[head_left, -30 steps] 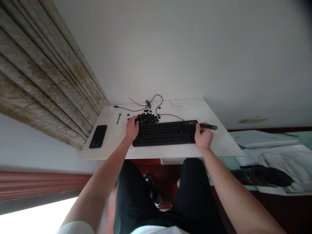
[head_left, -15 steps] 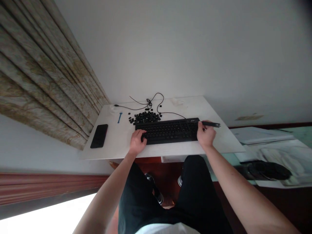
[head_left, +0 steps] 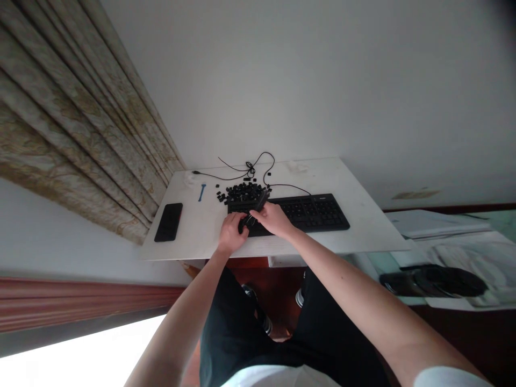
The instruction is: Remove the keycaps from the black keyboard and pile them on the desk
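A black keyboard point(head_left: 298, 215) with a cable lies along the front of the white table. My left hand point(head_left: 231, 232) holds its left end, fingers curled over the keys and thumb apart near the front edge. My right hand point(head_left: 276, 217) is closed around a black-handled keycap puller point(head_left: 261, 201), its thin wire prongs pointing down-left at the keys beside my left thumb. Whether the wires grip a key is too small to tell. Behind the keyboard's left half is a heap of loose black keycaps point(head_left: 244, 190), partly behind the puller.
A black phone point(head_left: 168, 222) lies at the table's left. Near it is a small blue tool point(head_left: 202, 192). The keyboard's thin cable point(head_left: 250, 167) loops along the back by the wall. A patterned curtain point(head_left: 92, 107) hangs at left. A low surface with a dark object point(head_left: 439, 280) stands at right.
My right hand has moved left with the keycap puller, from the keyboard's right end to beside my left hand. The puller has turned to point down-left. My left hand stays at the left end.
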### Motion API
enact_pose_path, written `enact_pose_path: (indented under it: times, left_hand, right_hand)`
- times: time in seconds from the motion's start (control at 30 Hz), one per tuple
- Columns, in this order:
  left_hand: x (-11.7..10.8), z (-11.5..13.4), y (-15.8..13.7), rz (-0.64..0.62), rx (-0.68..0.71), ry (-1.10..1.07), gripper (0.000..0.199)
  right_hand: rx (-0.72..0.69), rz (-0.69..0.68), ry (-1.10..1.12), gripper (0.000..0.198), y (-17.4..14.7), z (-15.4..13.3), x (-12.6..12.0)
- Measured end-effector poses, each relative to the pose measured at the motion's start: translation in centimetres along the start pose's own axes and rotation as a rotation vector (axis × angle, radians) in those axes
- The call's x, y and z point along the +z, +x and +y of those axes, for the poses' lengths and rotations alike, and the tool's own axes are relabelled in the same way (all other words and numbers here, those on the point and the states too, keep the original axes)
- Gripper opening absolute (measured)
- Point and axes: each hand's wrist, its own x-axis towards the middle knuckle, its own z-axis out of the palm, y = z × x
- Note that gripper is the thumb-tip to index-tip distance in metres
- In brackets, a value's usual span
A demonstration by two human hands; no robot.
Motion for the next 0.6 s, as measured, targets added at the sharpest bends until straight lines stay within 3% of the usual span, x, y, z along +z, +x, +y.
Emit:
enact_pose_path:
  times: [0.27, 0.6]
  left_hand:
    - [0.1, -0.1, 0.1, -0.043, -0.018, 0.051, 0.030]
    - [0.2, -0.3, 0.3, -0.101, 0.022, 0.143, 0.014]
  right_hand:
    - [-0.027, -0.043, -0.148, 0.010, 0.7, -0.6, 1.0]
    - [-0.001, -0.039, 0.029, 0.004, 0.1, -0.6, 1.6]
